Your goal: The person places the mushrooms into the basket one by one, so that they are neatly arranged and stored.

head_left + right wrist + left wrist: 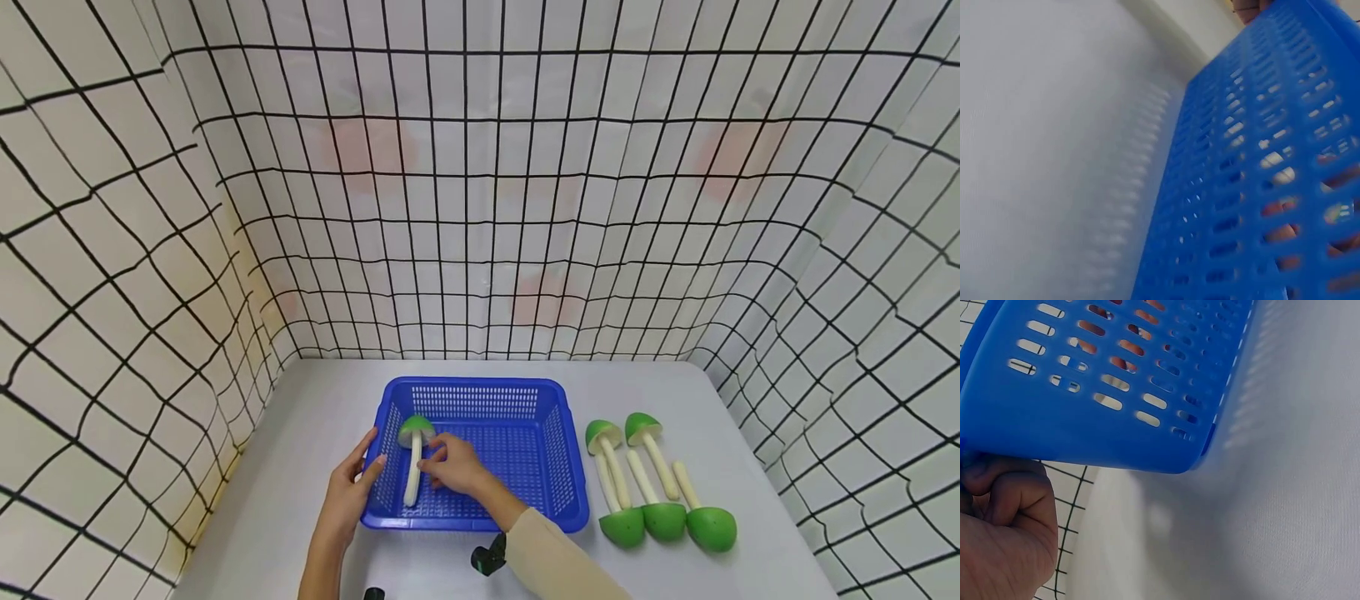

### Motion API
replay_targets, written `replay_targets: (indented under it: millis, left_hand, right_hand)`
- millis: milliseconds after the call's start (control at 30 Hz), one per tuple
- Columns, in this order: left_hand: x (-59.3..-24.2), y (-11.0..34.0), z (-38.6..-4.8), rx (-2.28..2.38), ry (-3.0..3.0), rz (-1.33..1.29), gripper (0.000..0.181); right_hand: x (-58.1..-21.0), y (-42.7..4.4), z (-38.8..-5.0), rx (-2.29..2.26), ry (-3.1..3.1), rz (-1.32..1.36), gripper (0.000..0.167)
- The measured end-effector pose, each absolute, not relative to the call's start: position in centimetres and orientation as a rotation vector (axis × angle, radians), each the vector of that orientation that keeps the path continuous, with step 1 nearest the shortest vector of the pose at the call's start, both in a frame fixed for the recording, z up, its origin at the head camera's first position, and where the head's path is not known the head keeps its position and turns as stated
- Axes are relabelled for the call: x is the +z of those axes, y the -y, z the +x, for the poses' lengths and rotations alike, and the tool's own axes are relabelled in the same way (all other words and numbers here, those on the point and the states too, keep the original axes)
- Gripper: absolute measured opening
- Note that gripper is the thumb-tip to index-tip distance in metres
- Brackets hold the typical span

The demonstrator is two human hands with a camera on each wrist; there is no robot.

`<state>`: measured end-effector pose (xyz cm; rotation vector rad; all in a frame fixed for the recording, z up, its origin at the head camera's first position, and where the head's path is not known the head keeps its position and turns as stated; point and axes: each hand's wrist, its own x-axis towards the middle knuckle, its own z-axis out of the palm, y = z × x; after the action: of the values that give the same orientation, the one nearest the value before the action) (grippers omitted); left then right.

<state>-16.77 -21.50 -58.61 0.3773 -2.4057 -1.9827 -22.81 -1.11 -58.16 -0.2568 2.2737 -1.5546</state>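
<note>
I have a blue rectangular plastic basket (517, 450) with slotted walls sitting upright; the left hand (345, 498) grips its left rim. Inside, near the left wall, I see a white-stemmed mushroom with a domed green cap (414, 471) lying down, cap toward the far wall, stem toward the near one; the right hand (459, 467) is at its stem — touching or just beside, I can't tell. To the basket's right I count five loose green-capped, pale-stemmed mushrooms (665, 522), all lying down; two have caps at the far end, three at the near end — the leftmost two stems overlap.
</note>
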Motion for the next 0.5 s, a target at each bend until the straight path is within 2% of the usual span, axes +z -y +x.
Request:
replay_targets:
  millis: [500]
  left_hand:
    - [-58.7,21.4,-16.9,-1.99,2.402,0.425,0.06]
  right_hand:
    - [-57.3,-3.3,-22.4,-1.458,-2.379,-0.41,0.053]
